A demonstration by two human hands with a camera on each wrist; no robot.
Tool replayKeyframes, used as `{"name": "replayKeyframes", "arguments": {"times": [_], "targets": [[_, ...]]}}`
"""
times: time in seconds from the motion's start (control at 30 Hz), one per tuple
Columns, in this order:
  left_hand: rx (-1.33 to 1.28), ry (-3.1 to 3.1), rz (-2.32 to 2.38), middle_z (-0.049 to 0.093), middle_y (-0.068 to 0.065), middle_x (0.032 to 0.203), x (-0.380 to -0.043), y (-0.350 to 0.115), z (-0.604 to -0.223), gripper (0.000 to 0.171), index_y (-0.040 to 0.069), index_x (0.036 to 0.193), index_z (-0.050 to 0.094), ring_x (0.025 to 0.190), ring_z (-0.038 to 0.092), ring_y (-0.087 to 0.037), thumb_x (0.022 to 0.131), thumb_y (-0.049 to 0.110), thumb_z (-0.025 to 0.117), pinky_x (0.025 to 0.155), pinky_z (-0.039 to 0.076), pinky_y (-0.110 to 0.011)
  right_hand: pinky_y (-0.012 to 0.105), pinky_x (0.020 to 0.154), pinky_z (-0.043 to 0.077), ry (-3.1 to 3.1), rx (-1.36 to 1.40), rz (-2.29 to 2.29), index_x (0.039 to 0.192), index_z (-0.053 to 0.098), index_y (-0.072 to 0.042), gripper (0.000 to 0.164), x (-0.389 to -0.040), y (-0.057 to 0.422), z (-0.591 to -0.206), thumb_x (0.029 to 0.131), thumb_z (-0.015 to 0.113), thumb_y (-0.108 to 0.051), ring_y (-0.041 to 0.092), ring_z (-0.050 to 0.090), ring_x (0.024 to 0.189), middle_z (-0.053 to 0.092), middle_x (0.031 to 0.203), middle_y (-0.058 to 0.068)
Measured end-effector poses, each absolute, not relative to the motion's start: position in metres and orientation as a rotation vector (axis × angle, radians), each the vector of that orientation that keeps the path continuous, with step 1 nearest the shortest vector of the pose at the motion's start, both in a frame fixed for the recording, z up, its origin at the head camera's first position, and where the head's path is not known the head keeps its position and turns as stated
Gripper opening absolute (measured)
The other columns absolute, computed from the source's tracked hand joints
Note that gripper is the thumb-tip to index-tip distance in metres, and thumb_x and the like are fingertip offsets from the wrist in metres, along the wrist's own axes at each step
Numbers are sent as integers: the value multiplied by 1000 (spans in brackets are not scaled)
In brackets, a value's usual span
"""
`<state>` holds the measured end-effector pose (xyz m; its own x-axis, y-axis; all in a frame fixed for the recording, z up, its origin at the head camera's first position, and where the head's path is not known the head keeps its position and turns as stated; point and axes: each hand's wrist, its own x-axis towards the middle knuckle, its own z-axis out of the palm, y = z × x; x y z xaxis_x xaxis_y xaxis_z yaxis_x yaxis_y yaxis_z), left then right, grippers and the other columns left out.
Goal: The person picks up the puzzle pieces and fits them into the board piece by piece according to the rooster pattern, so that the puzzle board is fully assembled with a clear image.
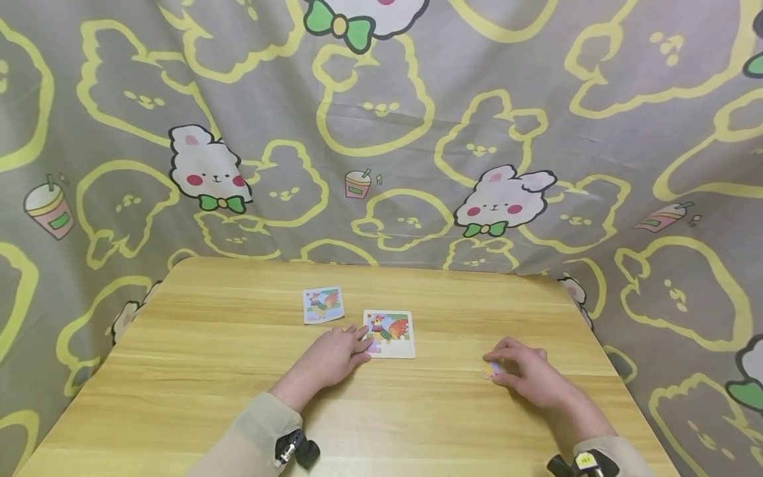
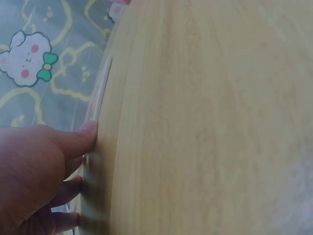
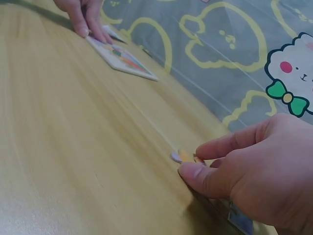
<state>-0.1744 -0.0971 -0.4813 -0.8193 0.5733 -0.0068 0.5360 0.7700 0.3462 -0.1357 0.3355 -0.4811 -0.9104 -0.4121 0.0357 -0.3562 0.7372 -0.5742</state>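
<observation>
A small square jigsaw puzzle board (image 1: 404, 349) with a rooster picture lies mid-table; bare white shows along its lower right part. My left hand (image 1: 335, 356) rests at its left side, fingertips on the edge and thumb by the near corner. In the left wrist view the board (image 2: 101, 90) appears edge-on beyond the thumb. Over on the right, my right hand (image 1: 532, 372) pinches a small jigsaw piece (image 1: 493, 370) between thumb and fingers, low over the tabletop. Orange and pale lilac show on that piece (image 3: 185, 156) in the right wrist view.
A picture card (image 1: 324, 305) with the same rooster lies behind and left of the board. Beneath my right hand is another bluish flat piece (image 3: 240, 219), mostly covered. A patterned curtain (image 1: 381, 159) hangs around the wooden table (image 1: 238, 311).
</observation>
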Motion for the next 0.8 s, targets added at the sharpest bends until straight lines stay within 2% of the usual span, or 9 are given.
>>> {"name": "replayKeyframes", "arguments": {"times": [0.17, 0.3, 0.4, 0.57, 0.67, 0.8], "targets": [[908, 2857, 490, 55, -11, 155, -176, -97, -482, 43, 11, 143, 68, 142, 51, -41, 107, 35, 64, 115, 40, -59, 45, 85, 25, 2871, -657, -917, 118, 75, -16, 29, -136, 338, -484, 91, 84, -22, 9, 59, 94, 61, 104, -12], [921, 2861, 491, 55, -11, 155, -176, -98, -482, 43, 11, 143, 68, 141, 51, -41, 107, 34, 65, 115, 40, -59, 44, 84, 25, 2918, -713, -948, 113, 73, -20, 24, -133, 339, -489, 91, 84, -21, 11, 61, 95, 62, 104, -14], [934, 2860, 503, 56, -12, 154, -175, -98, -482, 42, 10, 143, 68, 141, 52, -42, 106, 32, 66, 114, 41, -59, 43, 84, 25, 2951, -771, -973, 114, 74, -20, 24, -129, 339, -492, 92, 83, -18, 10, 64, 96, 67, 105, -17], [941, 2864, 492, 56, -13, 154, -174, -98, -482, 43, 10, 143, 68, 140, 52, -42, 107, 32, 65, 114, 42, -58, 42, 85, 28, 3005, -843, -947, 121, 78, -12, 28, -127, 338, -495, 93, 82, -14, 3, 65, 91, 71, 101, -19], [948, 2871, 495, 57, -13, 152, -174, -98, -482, 42, 9, 142, 68, 140, 53, -41, 107, 31, 66, 113, 43, -58, 41, 85, 38, 3010, -856, -898, 126, 77, -7, 32, -127, 337, -494, 95, 81, -14, 0, 62, 88, 69, 101, -18], [950, 2870, 507, 58, -14, 152, -172, -98, -481, 41, 8, 141, 69, 139, 54, -42, 106, 29, 66, 112, 44, -58, 31, 77, 51, 2933, -865, -881, 134, 71, 1, 38, -130, 336, -491, 98, 77, -11, 3, 56, 86, 64, 104, -11]]}}
